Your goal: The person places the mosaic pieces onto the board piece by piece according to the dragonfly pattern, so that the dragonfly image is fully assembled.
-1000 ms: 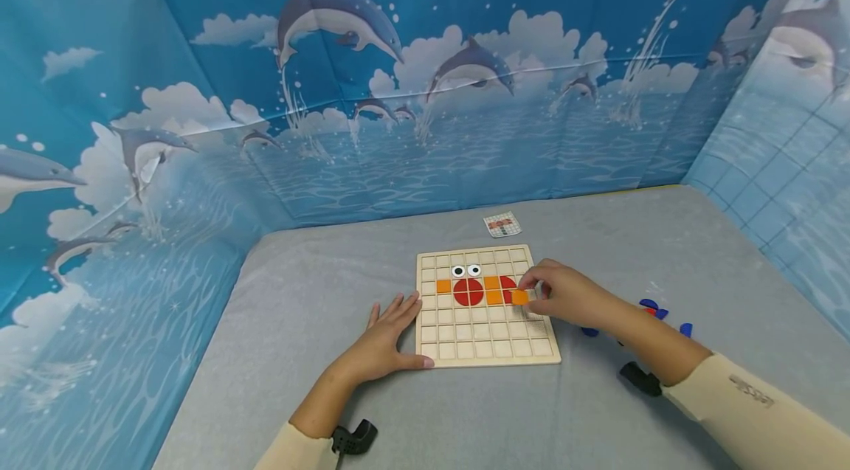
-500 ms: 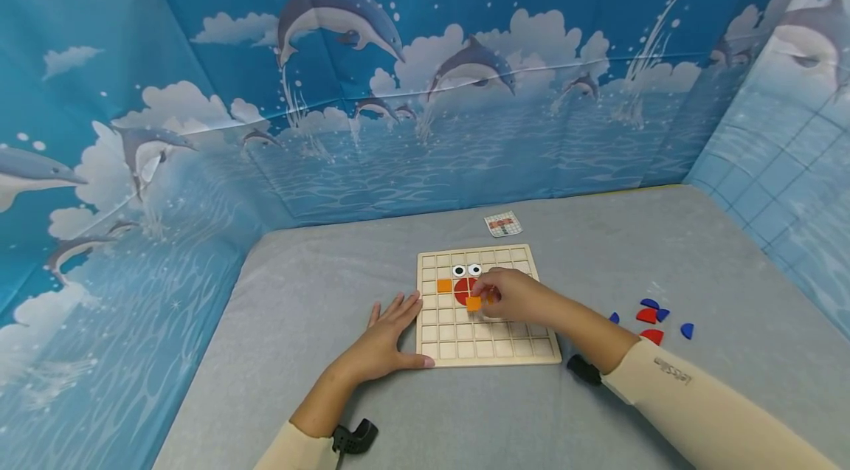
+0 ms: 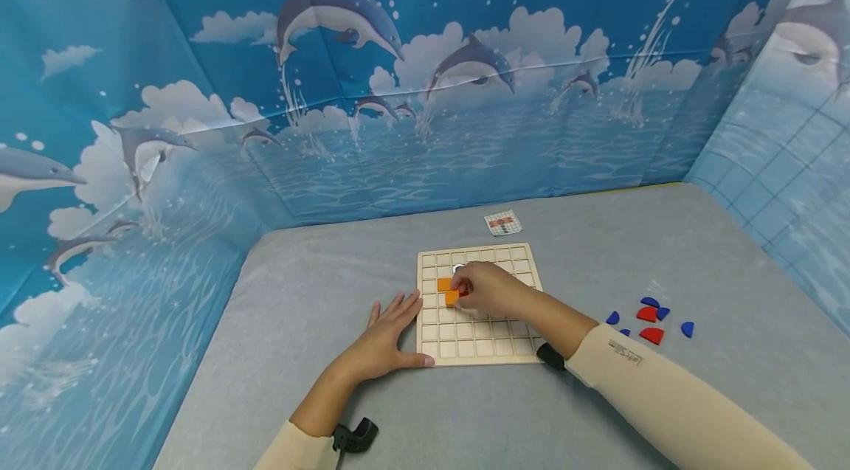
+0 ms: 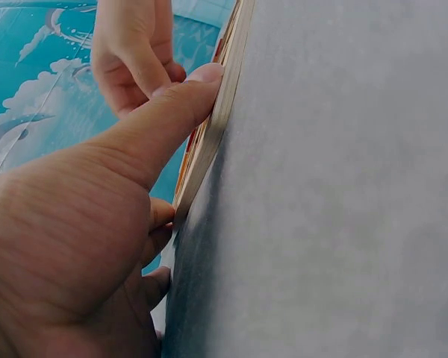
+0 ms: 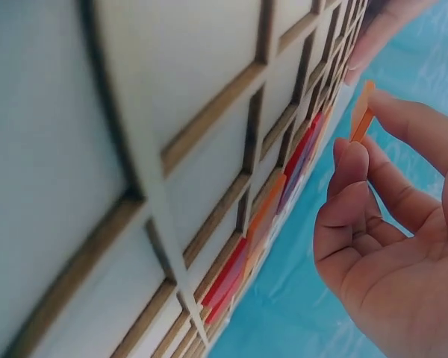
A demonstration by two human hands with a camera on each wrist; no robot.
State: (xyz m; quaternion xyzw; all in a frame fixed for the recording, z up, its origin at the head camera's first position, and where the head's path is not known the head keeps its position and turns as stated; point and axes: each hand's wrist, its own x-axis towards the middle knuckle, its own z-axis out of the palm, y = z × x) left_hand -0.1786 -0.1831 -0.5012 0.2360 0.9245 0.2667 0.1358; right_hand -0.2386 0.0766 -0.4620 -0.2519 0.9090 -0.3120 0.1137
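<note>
My right hand [image 3: 490, 288] pinches an orange square tile [image 5: 363, 113] between thumb and fingers, over the left part of a wooden grid board [image 3: 465, 350]. In the head view the held tile appears just below another orange tile [image 3: 444, 284] set in the grid. The right wrist view shows a gap between the held tile and the board, where red pieces [image 5: 224, 285] and orange pieces [image 5: 267, 212] sit in the cells. Part of an eye piece [image 3: 457, 268] shows; my right hand hides most of the pattern. My left hand [image 3: 380, 344] touches the board's left edge, fingers extended, thumb at the near corner.
Loose red pieces [image 3: 652, 336] and blue pieces [image 3: 687, 330] lie on the grey cloth [image 3: 598, 249] right of the board. A small pattern card [image 3: 502, 223] lies beyond the board. A dolphin-print curtain [image 3: 425, 153] stands behind.
My right hand has carried the orange tile leftward across the board, from its right side to beside the left orange tile. My left hand has stayed in place.
</note>
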